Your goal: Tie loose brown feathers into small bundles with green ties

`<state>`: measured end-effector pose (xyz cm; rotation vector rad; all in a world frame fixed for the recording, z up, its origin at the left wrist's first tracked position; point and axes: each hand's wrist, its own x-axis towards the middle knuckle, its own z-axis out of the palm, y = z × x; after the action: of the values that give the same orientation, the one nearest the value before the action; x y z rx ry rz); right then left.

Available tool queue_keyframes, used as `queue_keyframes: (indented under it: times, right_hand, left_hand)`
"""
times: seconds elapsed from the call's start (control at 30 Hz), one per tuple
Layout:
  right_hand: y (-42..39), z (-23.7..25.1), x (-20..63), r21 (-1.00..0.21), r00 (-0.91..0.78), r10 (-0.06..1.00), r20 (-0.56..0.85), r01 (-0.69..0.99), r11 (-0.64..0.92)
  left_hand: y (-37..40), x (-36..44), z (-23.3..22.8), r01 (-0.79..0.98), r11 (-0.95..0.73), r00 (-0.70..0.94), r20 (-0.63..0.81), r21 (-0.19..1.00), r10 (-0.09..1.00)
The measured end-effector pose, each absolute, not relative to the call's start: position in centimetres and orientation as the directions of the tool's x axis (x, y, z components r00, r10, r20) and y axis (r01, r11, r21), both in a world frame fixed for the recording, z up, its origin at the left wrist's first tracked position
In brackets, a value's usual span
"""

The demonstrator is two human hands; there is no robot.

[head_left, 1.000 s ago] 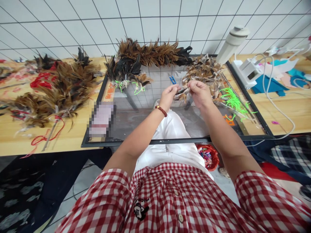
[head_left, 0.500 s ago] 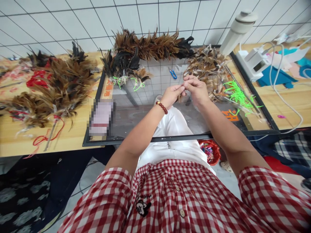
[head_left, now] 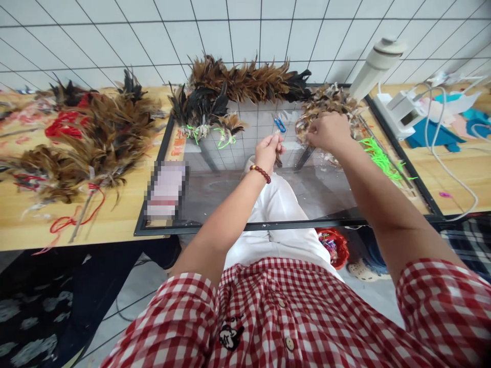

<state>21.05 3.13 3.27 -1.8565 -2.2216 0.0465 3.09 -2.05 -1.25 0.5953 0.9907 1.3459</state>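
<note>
Your left hand (head_left: 268, 149) pinches a small feather bundle (head_left: 279, 159) above the glass worktop (head_left: 215, 189); your right hand (head_left: 329, 131) closes its grip on the loose feather pile (head_left: 326, 102).

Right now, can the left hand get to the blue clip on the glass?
Probably yes: the blue clip lies just beyond the left hand, nothing between, though that hand holds small feathers.

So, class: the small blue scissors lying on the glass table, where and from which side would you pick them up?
Probably by the blue handle loop of the scissors, from above. They lie flat on the glass table between the left hand and right hand, with feathers close beside.
</note>
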Motion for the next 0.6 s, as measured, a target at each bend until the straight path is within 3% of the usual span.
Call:
queue_keyframes:
  times: [0.07, 0.13, 0.23, 0.33, 0.4, 0.5, 0.6]
  right_hand:
    - [3.1, 2.8, 20.6, -0.124, -0.149, 0.975, 0.166, 0.978, 0.171]
    - [3.0, 2.5, 20.8, -0.16, -0.147, 0.977, 0.155, 0.972, 0.172]
    - [2.6, 2.6, 21.8, -0.466, -0.079, 0.987, 0.137, 0.874, 0.135]
    - [2.1, 2.6, 22.7, -0.818, -0.01, 0.997, 0.07, 0.572, 0.063]
    - [1.8, 2.3, 23.0, -0.917, -0.043, 0.999, -0.013, 0.399, 0.005]
    - [1.6, 1.9, 23.5, -0.91, -0.049, 0.996, -0.069, 0.412, -0.043]
    - [1.4, 2.1, 24.3, -0.752, 0.035, 0.989, 0.145, 0.653, 0.087]
  left_hand:
    - [-2.1, 3.1, -1.2, -0.519, 0.176, -0.071, -0.247, 0.836, 0.966]
    - [-2.1, 3.2, -1.2, -0.53, 0.178, -0.076, -0.256, 0.829, 0.964]
    - [-1.9, 3.1, -1.3, -0.553, 0.177, -0.076, -0.261, 0.814, 0.962]
    - [-1.7, 3.1, -1.5, -0.578, 0.171, -0.068, -0.255, 0.798, 0.964]
    - [-1.6, 3.1, -1.6, -0.587, 0.167, -0.067, -0.253, 0.792, 0.965]
    - [-1.6, 3.1, -1.5, -0.591, 0.17, -0.069, -0.26, 0.788, 0.963]
    - [-1.6, 3.1, -1.4, -0.602, 0.172, -0.073, -0.268, 0.78, 0.961]
